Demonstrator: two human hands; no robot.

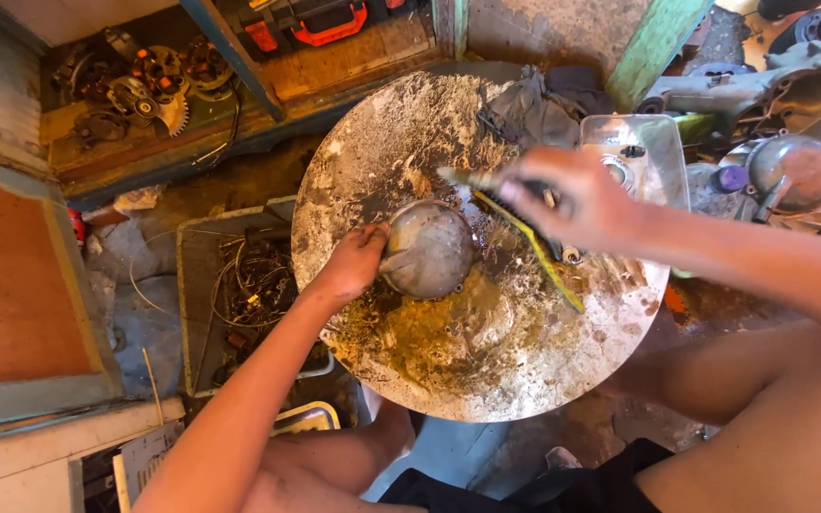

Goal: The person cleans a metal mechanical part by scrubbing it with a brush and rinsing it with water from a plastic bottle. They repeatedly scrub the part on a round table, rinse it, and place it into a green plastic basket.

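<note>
While the left hand (358, 258) presses against the rim of a round, domed metal cover (427, 250), fingers curled on its edge to steady it, the right hand (572, 198) is closed around a brush (472, 179), its pale tip blurred above the cover. The cover sits near the middle of a big, grimy round pan (410, 142), smeared with brown sludge and pale residue. A long yellow-and-black tool (534, 249), perhaps a second brush, lies on the pan just beside the cover, under the right hand.

The work looks to be at the scrubbing stage: the cover is wet and grey but not bright, and the muck pooled below it suggests the cleaning is under way rather than finished. The next stroke would call for a firm brace from the left hand, so the cover does not skid on the slick pan, and for the brush to reach the lugs at the cover's lower edge, where dirt tends to lodge.

A dark rag (534, 104) is heaped at the pan's far rim. Beyond it, to the right, sits a clear plastic tub (662, 152) and a second metal cover (795, 171). To the left, a tray (197, 285) holds coiled wires, and gears (149, 90) fill a wooden shelf.
</note>
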